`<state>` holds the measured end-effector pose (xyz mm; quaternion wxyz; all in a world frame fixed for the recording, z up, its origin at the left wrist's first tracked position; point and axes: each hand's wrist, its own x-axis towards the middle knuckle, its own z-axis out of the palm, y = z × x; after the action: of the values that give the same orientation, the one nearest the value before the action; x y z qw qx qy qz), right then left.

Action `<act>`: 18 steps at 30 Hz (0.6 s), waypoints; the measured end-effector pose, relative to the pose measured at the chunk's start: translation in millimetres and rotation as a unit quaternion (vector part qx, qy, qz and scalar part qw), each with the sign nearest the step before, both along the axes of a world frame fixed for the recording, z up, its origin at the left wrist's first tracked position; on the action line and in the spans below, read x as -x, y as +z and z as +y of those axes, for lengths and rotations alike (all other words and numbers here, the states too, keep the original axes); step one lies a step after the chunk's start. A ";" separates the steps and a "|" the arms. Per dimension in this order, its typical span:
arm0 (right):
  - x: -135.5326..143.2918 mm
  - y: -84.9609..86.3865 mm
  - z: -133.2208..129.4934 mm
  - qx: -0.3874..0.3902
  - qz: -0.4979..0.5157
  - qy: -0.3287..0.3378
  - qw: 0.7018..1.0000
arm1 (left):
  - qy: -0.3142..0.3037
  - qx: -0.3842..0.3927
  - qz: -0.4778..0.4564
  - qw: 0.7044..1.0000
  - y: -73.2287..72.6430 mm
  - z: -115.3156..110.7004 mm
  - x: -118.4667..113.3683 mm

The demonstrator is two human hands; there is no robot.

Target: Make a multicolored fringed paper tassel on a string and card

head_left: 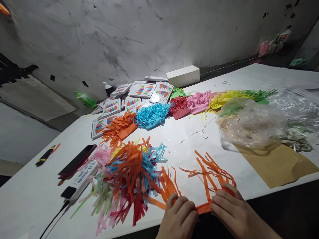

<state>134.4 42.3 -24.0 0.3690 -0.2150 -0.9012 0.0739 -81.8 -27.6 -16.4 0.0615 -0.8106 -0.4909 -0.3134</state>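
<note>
At the table's front edge, my left hand point(179, 212) and my right hand point(230, 205) are both closed on one orange paper fringe point(204, 208). Its uncut band shows flat between them, while the cut strips fan out away from me on either side. The fingertips are partly hidden behind the knuckles and the paper. Just left of my left hand lies a loose heap of multicoloured paper tassels point(132, 169), orange on top, with blue, pink, red and green strips below.
Bundles of fringed paper in orange point(128, 132), blue point(153, 116), red point(179, 109), pink point(199, 102) and yellow point(225, 100) form a row. Behind them are printed packs point(139, 89) and a white box point(183, 76). A phone point(77, 159), power strip point(83, 177) and plastic bag point(254, 122) also lie here.
</note>
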 end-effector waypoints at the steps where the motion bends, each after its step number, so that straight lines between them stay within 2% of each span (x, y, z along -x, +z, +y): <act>1: -1.2 2.9 0.3 0.005 -0.002 0.010 1.000 | 0.012 -0.009 -0.024 1.000 -3.2 -1.8 -1.5; 4: -2.2 10.7 -1.1 0.049 0.007 -0.014 0.999 | 0.069 0.020 -0.094 0.993 -7.1 -6.3 -8.6; 7: 0.6 12.2 -5.7 0.052 0.013 -0.066 0.996 | 0.119 0.083 -0.124 0.982 0.3 -7.8 -16.5; 10: 5.0 7.8 -10.8 0.043 -0.008 -0.122 0.992 | 0.157 0.115 -0.106 0.975 8.6 -5.1 -21.8; 12: 8.3 4.3 -12.9 0.047 -0.016 -0.150 0.987 | 0.178 0.130 -0.077 0.972 7.9 -2.2 -22.7; 14: 11.4 1.9 -13.5 0.055 -0.015 -0.145 0.988 | 0.166 0.122 -0.057 0.977 2.5 0.0 -21.1; 18: 14.6 -0.9 -13.5 0.034 0.026 -0.080 0.996 | 0.104 0.081 -0.043 0.990 -7.3 0.7 -13.8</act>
<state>119.8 28.8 -24.9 0.3899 -0.2964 -0.8682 0.0802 -68.0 -27.0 -23.7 0.0062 -0.7431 -0.5986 -0.2990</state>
